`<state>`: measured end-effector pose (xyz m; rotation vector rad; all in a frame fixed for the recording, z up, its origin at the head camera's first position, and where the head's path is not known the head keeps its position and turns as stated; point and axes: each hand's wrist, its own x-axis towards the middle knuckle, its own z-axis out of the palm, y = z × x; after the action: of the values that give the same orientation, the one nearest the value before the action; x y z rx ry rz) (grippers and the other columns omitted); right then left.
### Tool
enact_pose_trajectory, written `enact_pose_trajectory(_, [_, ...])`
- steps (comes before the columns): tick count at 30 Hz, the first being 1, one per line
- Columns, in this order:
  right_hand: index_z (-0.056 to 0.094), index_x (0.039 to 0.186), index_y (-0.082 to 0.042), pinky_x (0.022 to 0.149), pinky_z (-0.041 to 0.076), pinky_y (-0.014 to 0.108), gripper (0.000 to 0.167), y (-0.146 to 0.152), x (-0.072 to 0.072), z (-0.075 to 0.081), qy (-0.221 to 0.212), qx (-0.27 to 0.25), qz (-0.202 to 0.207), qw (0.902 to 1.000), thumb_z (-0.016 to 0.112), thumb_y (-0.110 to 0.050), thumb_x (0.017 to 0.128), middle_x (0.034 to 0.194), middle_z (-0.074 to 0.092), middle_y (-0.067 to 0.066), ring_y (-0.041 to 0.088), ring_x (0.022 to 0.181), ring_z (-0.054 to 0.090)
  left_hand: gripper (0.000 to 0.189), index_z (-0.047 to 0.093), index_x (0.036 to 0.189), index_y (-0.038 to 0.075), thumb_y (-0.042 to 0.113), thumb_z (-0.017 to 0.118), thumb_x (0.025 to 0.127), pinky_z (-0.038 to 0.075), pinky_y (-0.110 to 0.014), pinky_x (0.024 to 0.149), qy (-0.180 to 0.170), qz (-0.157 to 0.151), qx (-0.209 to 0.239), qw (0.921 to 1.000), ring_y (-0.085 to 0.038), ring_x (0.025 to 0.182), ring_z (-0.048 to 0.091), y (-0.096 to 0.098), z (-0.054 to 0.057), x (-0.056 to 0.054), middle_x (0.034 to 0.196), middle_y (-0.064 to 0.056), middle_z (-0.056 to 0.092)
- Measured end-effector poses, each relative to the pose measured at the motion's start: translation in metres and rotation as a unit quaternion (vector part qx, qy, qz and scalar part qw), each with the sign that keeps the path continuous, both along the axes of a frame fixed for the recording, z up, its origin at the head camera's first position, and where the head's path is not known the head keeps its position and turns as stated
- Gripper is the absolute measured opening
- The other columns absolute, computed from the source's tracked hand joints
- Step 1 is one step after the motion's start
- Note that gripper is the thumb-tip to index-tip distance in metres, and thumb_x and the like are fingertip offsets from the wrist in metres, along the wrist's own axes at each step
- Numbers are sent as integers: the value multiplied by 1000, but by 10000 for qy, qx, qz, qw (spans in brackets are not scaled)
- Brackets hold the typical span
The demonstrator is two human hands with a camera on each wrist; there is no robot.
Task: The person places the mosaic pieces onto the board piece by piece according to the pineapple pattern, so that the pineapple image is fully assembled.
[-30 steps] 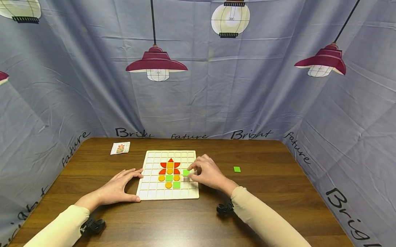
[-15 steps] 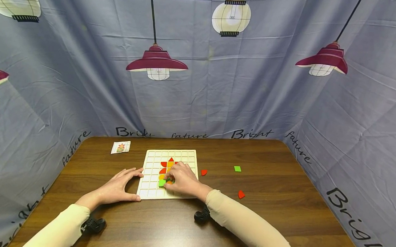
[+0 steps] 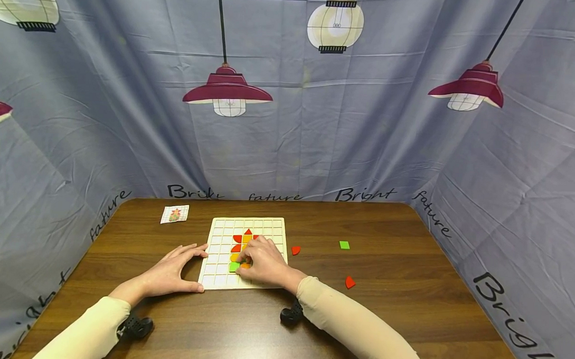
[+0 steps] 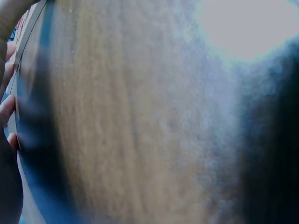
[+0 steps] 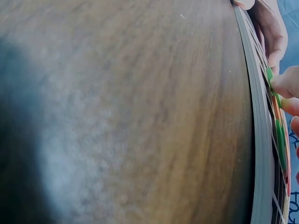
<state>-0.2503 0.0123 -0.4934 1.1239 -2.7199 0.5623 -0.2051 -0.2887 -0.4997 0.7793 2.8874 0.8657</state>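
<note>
A cream gridded board (image 3: 277,229) lies on the table, bearing a pattern of red, yellow-orange and green tiles. My left hand (image 3: 167,275) is spread at the board's left side, thumb and fingertips touching its edge. Over the lower part of the pattern, my right hand (image 3: 264,262) pinches a green square tile (image 3: 234,267) between thumb and fingers, at the pattern's lower left. In the right wrist view the thumb presses against that green tile (image 5: 269,74) on the board's surface. The hand hides the pattern's right side.
Right of the board lie a red quarter-round tile (image 3: 296,250), another red tile (image 3: 350,282) and a green square tile (image 3: 344,245). A small printed pattern card (image 3: 175,214) rests at the table's back left. A lamp-print curtain (image 3: 288,148) surrounds the wooden table (image 3: 225,330).
My right hand has carried the green tile leftward across the board to the pattern's lower left. Two red tiles on the table have come into view. The left hand has stayed put.
</note>
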Motion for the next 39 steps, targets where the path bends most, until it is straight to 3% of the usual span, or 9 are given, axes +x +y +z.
enact_pose_trajectory(20, [79,98,-30,76,36,23,19,6,-1,6,-174,15,43,9998,80,-42,84,84,55,-18,6,87,43,76,59,135,20,61,83,76,23,-72,113,-89,24,-1,10000,-44,145,33,3,4,2,158,-6,45])
enact_pose_trajectory(31, [80,106,-22,85,41,36,23,74,-25,23,-310,-429,-398,9978,79,-36,87,93,65,-6,14,93,48,77,59,136,20,62,83,76,20,-71,114,-94,26,28,9999,-42,146,33,1,2,0,160,-6,43])
enact_pose_trajectory(39, [79,110,-19,88,41,41,25,123,-36,26,-557,-647,-855,9927,81,-31,88,93,61,-9,16,96,48,78,58,136,21,64,82,76,20,-70,115,-154,60,-25,9999,-41,147,31,-1,-2,-1,160,-4,42])
